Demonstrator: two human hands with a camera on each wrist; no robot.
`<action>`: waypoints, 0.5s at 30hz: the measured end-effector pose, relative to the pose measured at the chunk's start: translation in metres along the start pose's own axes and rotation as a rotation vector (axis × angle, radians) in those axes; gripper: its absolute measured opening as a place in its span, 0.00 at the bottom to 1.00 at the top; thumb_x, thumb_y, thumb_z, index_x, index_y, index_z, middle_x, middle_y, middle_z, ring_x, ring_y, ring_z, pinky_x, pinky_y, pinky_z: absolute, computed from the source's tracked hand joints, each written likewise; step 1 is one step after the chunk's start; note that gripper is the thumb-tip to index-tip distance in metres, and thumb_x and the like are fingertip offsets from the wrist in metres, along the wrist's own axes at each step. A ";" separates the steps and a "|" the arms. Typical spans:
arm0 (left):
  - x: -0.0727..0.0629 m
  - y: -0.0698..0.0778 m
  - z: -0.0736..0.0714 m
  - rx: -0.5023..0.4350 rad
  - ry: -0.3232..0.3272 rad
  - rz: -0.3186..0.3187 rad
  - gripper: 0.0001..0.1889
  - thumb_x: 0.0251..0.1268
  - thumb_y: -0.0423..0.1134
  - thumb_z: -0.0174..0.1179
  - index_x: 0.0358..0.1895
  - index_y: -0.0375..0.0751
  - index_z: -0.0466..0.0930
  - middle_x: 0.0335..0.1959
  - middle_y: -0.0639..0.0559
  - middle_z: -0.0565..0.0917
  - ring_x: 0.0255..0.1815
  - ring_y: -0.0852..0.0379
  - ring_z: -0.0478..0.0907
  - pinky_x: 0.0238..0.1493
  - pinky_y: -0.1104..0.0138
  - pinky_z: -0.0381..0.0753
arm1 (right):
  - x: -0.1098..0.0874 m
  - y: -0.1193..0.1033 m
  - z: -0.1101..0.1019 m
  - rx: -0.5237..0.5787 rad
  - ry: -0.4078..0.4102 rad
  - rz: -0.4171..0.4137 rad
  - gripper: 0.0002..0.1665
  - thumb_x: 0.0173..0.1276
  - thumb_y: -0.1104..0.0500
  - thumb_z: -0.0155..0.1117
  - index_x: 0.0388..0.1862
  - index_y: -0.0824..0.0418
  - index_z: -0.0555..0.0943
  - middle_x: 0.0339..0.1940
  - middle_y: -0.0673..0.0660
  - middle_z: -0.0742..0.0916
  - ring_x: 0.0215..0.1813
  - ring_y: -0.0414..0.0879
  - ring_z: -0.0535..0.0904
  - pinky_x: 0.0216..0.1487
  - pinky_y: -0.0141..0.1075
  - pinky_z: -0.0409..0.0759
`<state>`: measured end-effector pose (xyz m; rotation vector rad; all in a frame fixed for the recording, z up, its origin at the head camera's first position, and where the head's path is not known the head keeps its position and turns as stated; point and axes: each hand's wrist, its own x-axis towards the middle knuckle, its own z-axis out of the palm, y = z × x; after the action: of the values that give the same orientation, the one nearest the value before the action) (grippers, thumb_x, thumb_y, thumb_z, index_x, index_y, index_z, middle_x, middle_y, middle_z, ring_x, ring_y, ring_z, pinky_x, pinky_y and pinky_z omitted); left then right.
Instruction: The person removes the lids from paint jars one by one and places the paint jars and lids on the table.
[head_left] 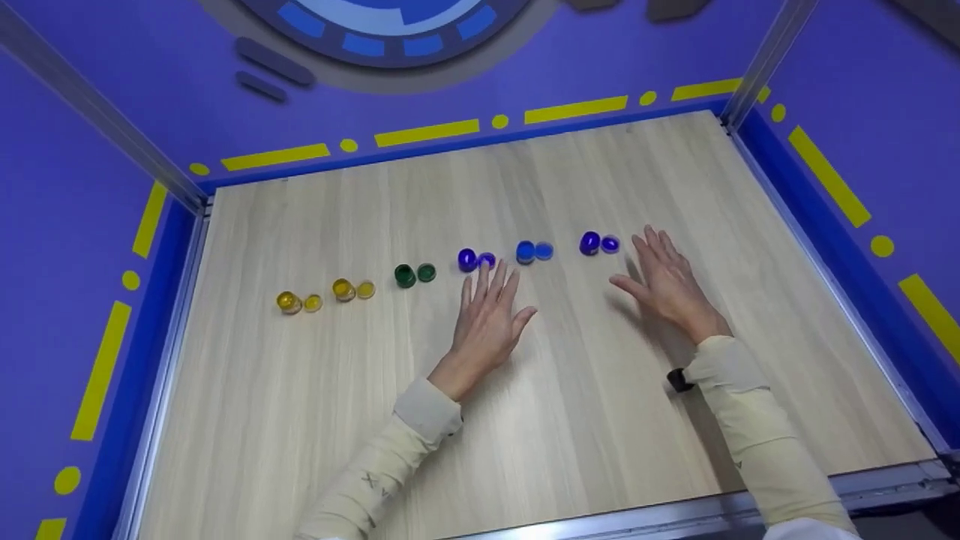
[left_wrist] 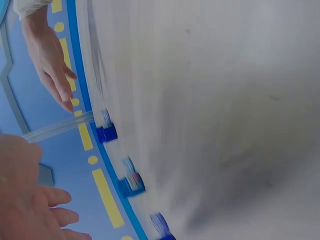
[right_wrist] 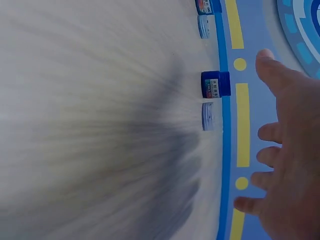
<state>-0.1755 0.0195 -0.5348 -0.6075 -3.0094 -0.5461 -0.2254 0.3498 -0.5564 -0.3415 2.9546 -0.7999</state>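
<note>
A row of small open paint jars crosses the table, each with its lid lying beside it. From the left come a yellow jar (head_left: 288, 301), another yellow jar (head_left: 343, 289), a green jar (head_left: 405, 275), a violet jar (head_left: 466, 260), a blue jar (head_left: 526, 252) and a second violet jar (head_left: 590, 243). My left hand (head_left: 486, 324) has its fingers spread, the tips overlapping a violet lid (head_left: 487, 260) in the head view; contact cannot be told. Fingers extended, my right hand (head_left: 669, 289) hovers right of the rightmost lid (head_left: 610, 244). Neither hand holds anything.
The wood-grain table (head_left: 300, 412) has a metal edge (head_left: 885, 480) at the front. Blue-violet panels (head_left: 420, 105) with yellow dashes enclose the back and both sides. A black band (head_left: 680, 380) sits at the right wrist.
</note>
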 end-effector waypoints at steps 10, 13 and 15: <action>-0.032 -0.033 -0.014 0.064 0.005 -0.076 0.43 0.77 0.67 0.46 0.81 0.37 0.57 0.83 0.41 0.53 0.83 0.41 0.47 0.80 0.45 0.41 | -0.016 0.012 -0.004 -0.060 0.017 0.002 0.56 0.77 0.32 0.53 0.84 0.68 0.49 0.85 0.68 0.48 0.84 0.64 0.35 0.77 0.65 0.38; -0.040 -0.045 -0.021 0.066 0.023 -0.086 0.43 0.77 0.66 0.47 0.80 0.37 0.58 0.83 0.40 0.55 0.83 0.41 0.48 0.80 0.46 0.41 | -0.021 0.017 -0.005 -0.068 0.035 0.003 0.55 0.77 0.32 0.52 0.84 0.69 0.49 0.85 0.68 0.49 0.84 0.64 0.35 0.77 0.65 0.37; -0.047 -0.053 -0.024 0.070 0.038 -0.085 0.42 0.77 0.65 0.49 0.80 0.36 0.59 0.82 0.40 0.56 0.83 0.41 0.48 0.80 0.46 0.42 | -0.024 0.020 -0.007 -0.071 0.045 0.003 0.55 0.77 0.32 0.53 0.84 0.69 0.49 0.85 0.68 0.49 0.84 0.63 0.35 0.77 0.65 0.37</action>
<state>-0.1537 -0.0520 -0.5341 -0.4615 -3.0147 -0.4478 -0.2065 0.3753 -0.5607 -0.3274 3.0300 -0.7135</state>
